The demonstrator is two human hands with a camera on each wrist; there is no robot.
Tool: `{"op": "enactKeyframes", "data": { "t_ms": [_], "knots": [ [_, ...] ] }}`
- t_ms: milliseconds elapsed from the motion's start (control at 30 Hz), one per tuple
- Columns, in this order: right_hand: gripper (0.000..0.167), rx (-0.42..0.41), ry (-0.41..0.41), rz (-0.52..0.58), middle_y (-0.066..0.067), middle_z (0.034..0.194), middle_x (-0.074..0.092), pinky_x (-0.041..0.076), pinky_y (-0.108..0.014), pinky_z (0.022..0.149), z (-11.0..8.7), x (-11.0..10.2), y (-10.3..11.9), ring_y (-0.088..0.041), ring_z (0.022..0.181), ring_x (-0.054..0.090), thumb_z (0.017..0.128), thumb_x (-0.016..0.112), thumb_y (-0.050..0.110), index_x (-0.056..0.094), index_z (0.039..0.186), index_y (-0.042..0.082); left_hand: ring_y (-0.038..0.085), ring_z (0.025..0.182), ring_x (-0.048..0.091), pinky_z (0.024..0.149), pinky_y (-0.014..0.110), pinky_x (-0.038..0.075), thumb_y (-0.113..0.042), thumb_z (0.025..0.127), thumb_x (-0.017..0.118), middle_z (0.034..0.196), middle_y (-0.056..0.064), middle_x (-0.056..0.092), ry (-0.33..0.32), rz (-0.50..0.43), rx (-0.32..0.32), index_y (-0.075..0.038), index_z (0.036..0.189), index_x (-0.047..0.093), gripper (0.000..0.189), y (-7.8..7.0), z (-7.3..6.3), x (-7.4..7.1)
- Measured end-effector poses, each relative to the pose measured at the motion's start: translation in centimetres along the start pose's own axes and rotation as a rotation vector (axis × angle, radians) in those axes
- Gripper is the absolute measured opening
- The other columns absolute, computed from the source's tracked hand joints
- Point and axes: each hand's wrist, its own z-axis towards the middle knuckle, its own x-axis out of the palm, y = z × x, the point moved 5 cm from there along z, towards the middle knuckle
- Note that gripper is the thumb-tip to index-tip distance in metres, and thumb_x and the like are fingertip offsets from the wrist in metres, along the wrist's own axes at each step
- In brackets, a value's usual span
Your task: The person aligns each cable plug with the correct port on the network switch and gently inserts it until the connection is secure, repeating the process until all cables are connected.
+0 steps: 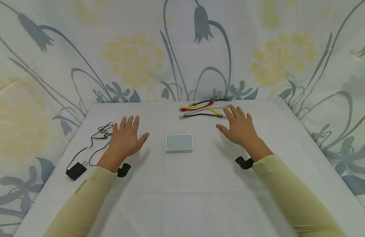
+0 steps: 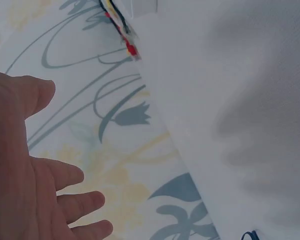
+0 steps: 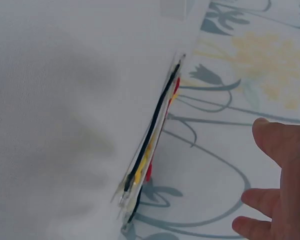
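My left hand is held over the table with its fingers spread and nothing in it. It is nearest to the thin black cable of a power adapter. On the other side, my right hand also has its fingers extended and holds nothing; its fingertips overlap the right ends of several short cables in the head view. These are network patch cables with clear plugs: a black cable, a red cable, plus yellow and white ones. Between the hands lies a small white box with a grey top.
A white cloth covers the table. Behind and at both sides hangs a curtain with grey and yellow flowers. The cables lie near the table's back edge, the adapter near its left edge. Each wrist carries a small black camera.
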Motion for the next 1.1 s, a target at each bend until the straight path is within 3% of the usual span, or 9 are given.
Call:
{"op": "enactKeyframes", "data": {
  "t_ms": [233,1100],
  "knots": [
    [0.076,-0.020,-0.005,0.001,-0.016,0.161,0.019,0.014,-0.067,0.112,0.5,0.8,1.3,-0.040,0.148,0.013,0.095,0.050,0.053,0.025,0.154,0.012,0.044,0.146,0.013,0.114,0.066,0.010,-0.053,0.099,0.037,0.158,0.023,0.022,0.034,-0.010,-0.013,-0.004,0.155,0.016,0.078,0.5,-0.4,0.5],
    [0.070,-0.123,0.040,0.058,-0.012,0.157,0.030,0.022,-0.061,0.114,0.7,3.7,5.5,-0.034,0.146,0.025,0.095,0.053,0.052,0.035,0.151,0.015,0.048,0.136,0.033,0.108,0.064,0.027,-0.049,0.099,0.042,0.146,0.028,0.040,0.050,0.014,-0.037,0.000,0.150,0.031,0.071,2.8,-2.8,1.8]
  ]
}}
